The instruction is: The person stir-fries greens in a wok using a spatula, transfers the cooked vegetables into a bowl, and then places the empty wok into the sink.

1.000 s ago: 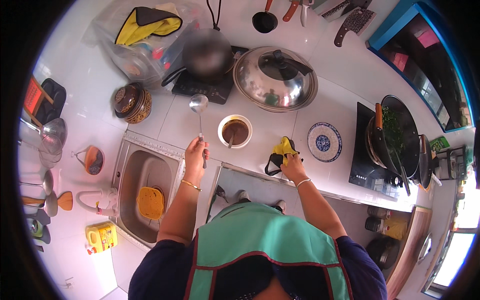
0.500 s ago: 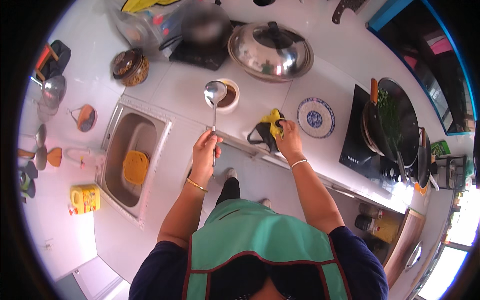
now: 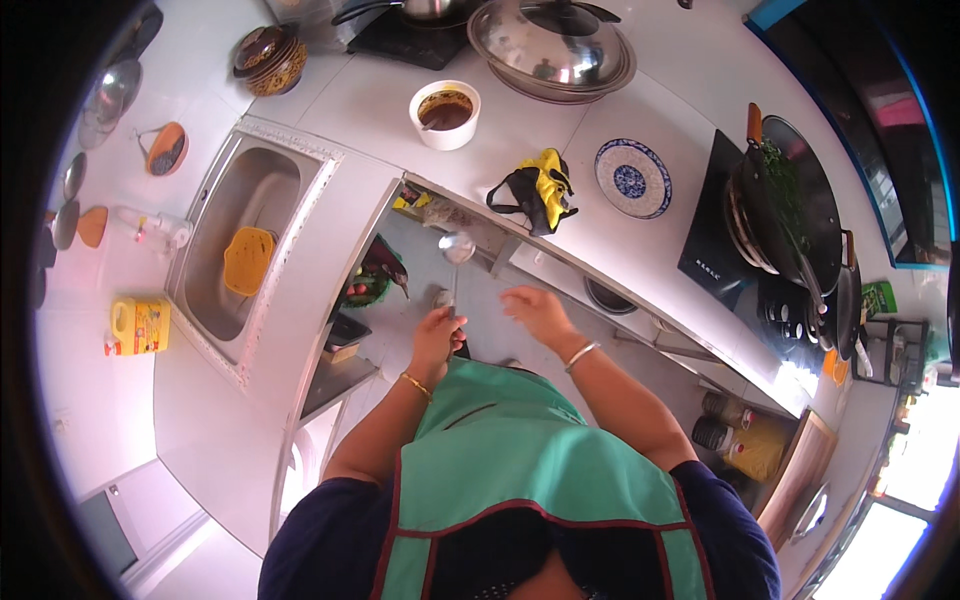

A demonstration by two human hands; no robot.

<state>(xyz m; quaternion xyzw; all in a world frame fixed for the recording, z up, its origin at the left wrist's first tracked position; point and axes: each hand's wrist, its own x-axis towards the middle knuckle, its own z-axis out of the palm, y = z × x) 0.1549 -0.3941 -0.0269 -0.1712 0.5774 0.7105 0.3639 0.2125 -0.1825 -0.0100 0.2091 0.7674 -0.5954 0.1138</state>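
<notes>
Wearing a green apron (image 3: pixel 520 470) nearest the camera, forearms reaching out from under it. Holding a metal ladle (image 3: pixel 456 262) by its handle in the left hand (image 3: pixel 437 335), grip closed round the handle, bowl of the ladle pointing away and hanging below the bench (image 3: pixel 330 260) edge, over the floor. Spreading the right hand (image 3: pixel 537 312) just beside it, grip open, fingers loose, holding nothing. Wearing a thin bangle on each wrist.

Showing a shelf under the bench with a green basket (image 3: pixel 368 288) of vegetables. Lying on the bench just above the ladle: a yellow and black cloth (image 3: pixel 535 187). Sitting to the left, set into the bench: a steel sink (image 3: pixel 245 255) with a yellow square thing in it, a yellow bottle (image 3: pixel 138 325) beyond its left side.

Standing farther back: a white bowl (image 3: pixel 444 113) of brown sauce, a blue patterned plate (image 3: pixel 632 177) to its right, a black wok (image 3: pixel 790 205) of greens on a hob. Resting at the far edge: a domed steel lid (image 3: pixel 553 47).
</notes>
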